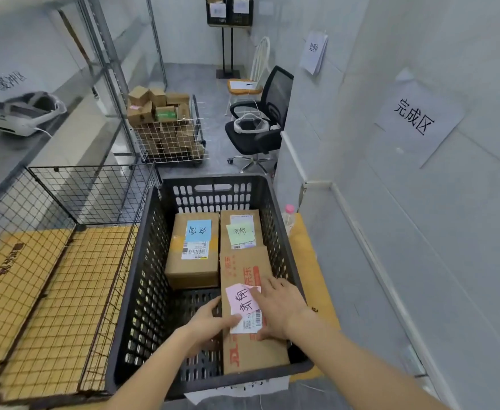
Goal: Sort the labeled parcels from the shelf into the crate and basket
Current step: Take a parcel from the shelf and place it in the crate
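Parcel with pink label [251, 315] lies in the crate [142, 291], near right corner. Your left hand [210, 324] grips its left edge, fingers curled; your right hand [278, 306] rests flat on top, fingers spread. Seat it flush against the right wall, label upward, then let go.

Both forearms reach forward, left hand [210, 321] curled in a grip, right hand [278, 306] flat, fingers spread.
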### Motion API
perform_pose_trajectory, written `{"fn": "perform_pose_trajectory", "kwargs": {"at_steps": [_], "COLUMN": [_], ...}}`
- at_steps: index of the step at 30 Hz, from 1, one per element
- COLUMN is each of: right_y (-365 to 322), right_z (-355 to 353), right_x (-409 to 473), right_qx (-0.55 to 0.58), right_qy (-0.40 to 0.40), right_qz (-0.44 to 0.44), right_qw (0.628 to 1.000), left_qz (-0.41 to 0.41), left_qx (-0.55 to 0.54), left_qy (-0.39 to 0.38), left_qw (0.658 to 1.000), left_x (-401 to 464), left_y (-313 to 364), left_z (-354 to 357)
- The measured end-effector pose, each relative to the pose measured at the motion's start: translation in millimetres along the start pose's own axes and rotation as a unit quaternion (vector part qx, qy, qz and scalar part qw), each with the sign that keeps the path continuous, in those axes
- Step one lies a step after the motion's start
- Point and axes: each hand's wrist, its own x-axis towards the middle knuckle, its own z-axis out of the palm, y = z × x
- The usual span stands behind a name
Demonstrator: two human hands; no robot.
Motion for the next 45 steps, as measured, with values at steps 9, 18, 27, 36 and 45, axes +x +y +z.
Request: {"fn": "perform_pose_trajectory", "kwargs": {"at_steps": [9,18,27,36,45], "right_y": [-7,-10,-10,-19,-19], "right_z": [19,43,48,51,61], "right_x": [24,33,37,33,39], "right_qx": [0.147,0.163,0.150,0.048,0.034], "right_qy": [-0.093,-0.086,-0.096,-0.117,-0.103], "right_qz": [0.038,0.036,0.029,-0.009,-0.001], "right_qw": [0.984,0.982,0.984,0.992,0.994], "left_qz": [0.033,0.036,0.039,-0.008,0.003], "left_qx": [0.079,0.135,0.245,0.343,0.374], "left_qy": [0.011,0.007,-0.053,-0.086,-0.081], "left_qw": [0.996,0.990,0.967,0.935,0.924], "left_x": [26,52,51,47,46], "left_y": [-8,-22,-22,-25,-25], "left_z": [-3,-4,-10,-9,-7]}}
